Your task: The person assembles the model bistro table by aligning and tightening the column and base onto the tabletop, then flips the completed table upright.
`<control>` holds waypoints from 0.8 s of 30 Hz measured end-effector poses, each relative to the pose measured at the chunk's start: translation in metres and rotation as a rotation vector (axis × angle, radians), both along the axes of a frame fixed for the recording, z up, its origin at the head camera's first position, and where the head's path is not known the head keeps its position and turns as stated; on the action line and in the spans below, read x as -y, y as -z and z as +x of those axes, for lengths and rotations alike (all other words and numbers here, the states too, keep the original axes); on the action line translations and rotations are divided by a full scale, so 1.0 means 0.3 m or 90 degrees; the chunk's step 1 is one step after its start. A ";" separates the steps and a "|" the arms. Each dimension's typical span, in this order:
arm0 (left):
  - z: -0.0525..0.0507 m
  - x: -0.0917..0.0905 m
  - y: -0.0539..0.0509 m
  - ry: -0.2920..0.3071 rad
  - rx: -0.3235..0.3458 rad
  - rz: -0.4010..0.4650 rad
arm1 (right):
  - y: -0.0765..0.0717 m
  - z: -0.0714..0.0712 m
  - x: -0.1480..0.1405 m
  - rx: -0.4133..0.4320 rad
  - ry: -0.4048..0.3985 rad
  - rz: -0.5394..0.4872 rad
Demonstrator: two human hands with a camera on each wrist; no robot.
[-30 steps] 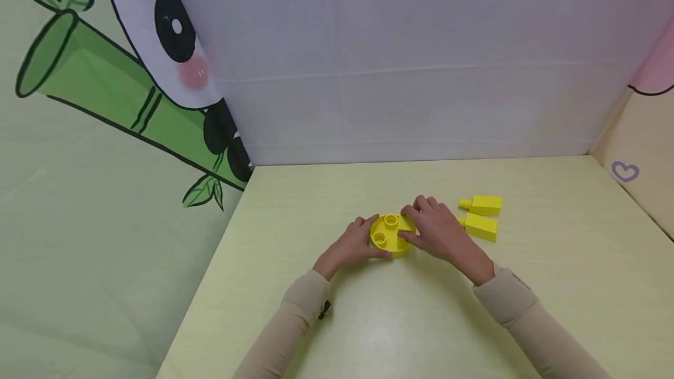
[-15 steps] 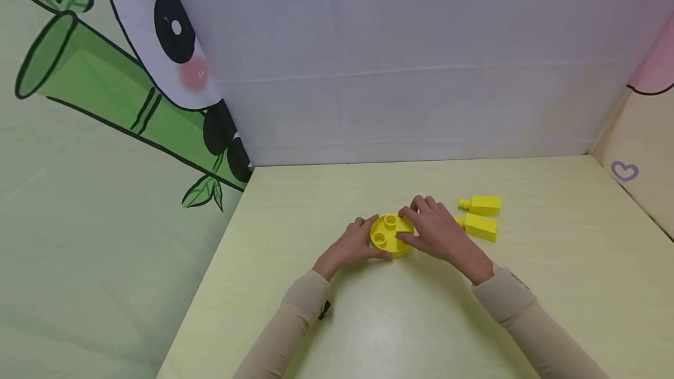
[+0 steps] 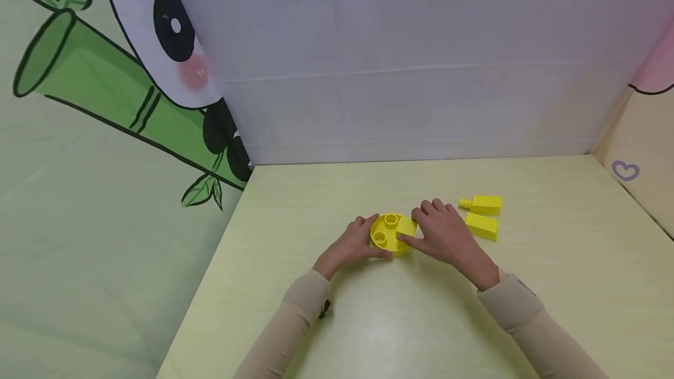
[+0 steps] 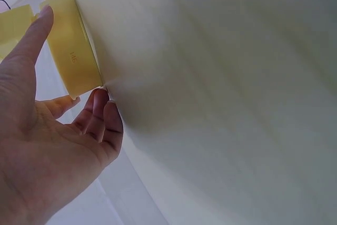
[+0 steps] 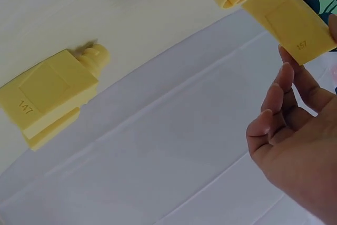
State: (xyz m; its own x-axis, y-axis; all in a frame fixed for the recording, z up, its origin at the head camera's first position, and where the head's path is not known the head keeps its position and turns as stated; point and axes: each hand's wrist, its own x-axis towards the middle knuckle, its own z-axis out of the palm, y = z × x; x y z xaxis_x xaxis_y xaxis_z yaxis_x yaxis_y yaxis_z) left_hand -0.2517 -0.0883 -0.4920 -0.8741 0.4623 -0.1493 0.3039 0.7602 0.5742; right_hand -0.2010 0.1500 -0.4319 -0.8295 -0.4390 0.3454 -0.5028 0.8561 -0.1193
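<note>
On a pale bench point(image 3: 389, 326), left-hand fingers point(image 4: 96, 117) grip a yellow plastic disc point(image 3: 389, 240), right-hand fingers point(image 5: 305, 84) pinch one oblong yellow block point(image 5: 292, 25) on it, two blocks point(image 3: 487, 205) point(image 3: 482, 227) unattached.

This looks like a small screened-off work booth decorated with cartoon prints; whether it stands in a home, an office or a lab cannot be told. A pale worktop point(image 3: 590, 285) has upright sides to the left, behind and to the right. The far cloth point(image 3: 411, 63) is plain and pale lilac, with fold creases running across and down it. To the left, a green cloth point(image 3: 95, 250) carries a drawn stalk point(image 3: 105, 75), a leaf sprig point(image 3: 202, 190) and, near the corner, a cartoon face point(image 3: 144, 40) with a rosy cheek. The beige right side point(image 3: 647, 127) shows a purple heart point(image 3: 625, 169).
</note>
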 end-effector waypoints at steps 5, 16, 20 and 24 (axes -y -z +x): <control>0.000 0.003 0.001 0.004 0.003 0.011 | -0.013 0.016 0.005 0.010 0.016 0.002; 0.001 0.013 -0.005 0.007 -0.004 0.011 | -0.016 0.020 0.015 0.010 -0.003 -0.011; 0.002 0.014 -0.007 0.008 -0.002 0.018 | -0.017 0.013 0.010 0.037 -0.049 -0.018; 0.002 0.015 -0.008 0.006 0.001 0.016 | -0.014 0.001 0.018 0.031 -0.069 -0.016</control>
